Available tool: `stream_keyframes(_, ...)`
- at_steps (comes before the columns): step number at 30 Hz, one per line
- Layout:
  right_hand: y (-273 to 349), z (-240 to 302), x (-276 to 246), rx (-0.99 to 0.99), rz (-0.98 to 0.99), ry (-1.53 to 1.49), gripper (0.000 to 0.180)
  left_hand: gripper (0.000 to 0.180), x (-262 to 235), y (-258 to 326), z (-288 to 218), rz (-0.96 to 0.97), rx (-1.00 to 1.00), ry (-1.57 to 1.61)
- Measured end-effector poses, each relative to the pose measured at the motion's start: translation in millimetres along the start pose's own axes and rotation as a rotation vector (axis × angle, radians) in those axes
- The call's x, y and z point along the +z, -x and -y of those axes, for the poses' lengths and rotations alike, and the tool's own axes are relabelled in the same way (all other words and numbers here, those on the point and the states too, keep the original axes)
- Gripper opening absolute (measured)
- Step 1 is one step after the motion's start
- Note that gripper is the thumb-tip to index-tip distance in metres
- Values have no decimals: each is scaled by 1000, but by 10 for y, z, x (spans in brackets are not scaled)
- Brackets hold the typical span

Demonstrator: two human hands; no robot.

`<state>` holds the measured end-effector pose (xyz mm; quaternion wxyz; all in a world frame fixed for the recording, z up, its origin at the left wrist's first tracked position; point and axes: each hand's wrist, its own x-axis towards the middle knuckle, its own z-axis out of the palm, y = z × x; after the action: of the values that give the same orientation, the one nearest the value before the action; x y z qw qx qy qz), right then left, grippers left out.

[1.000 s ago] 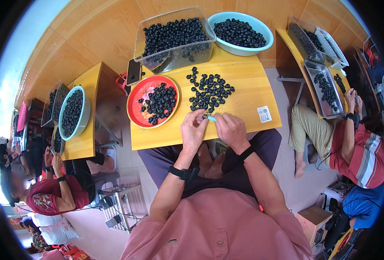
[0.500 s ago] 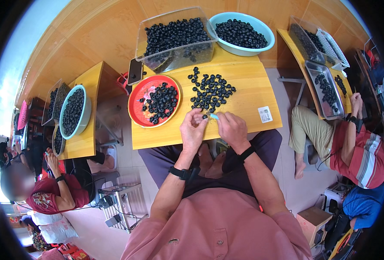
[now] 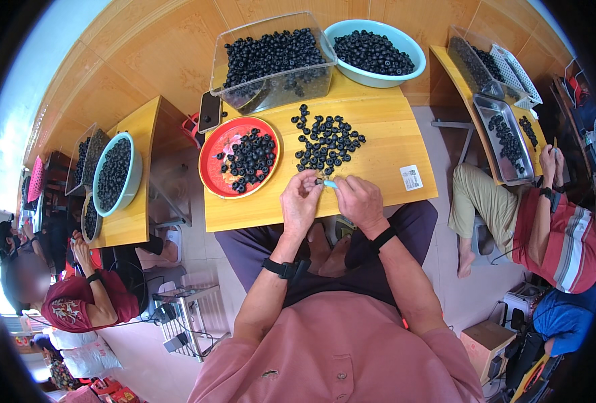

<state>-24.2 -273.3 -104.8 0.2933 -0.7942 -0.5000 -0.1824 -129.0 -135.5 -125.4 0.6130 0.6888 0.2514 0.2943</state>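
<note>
Right of the red round tray [image 3: 210, 168], my left hand [image 3: 299, 205] pinches one black bead [image 3: 319, 181], apparently mid-work, my right hand [image 3: 360, 205] grips a blue-handled tool [image 3: 330, 183], and loose beads [image 3: 321, 153] remain, finished count unclear.

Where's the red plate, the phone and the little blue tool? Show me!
Red plate [image 3: 210, 156]: head view, on its bare left side.
Phone [image 3: 209, 111]: head view, on its dark screen.
Blue tool [image 3: 330, 183]: head view, on its pale blue handle.
</note>
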Motion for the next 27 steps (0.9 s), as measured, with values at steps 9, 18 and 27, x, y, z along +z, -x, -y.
stream_keyframes(9, -9, 4, 23, 67, -39, 38, 8, 17, -243, -41, -163, -112, 264, -283)
stream_keyframes(18, 3, -14, 27, 77, -47, 42, 6, 33, -744, -582, -589, -133, 573, -771)
stream_keyframes(27, 12, -8, 54, 70, -67, 33, 7, 25, -339, -364, -257, 172, 458, -793)
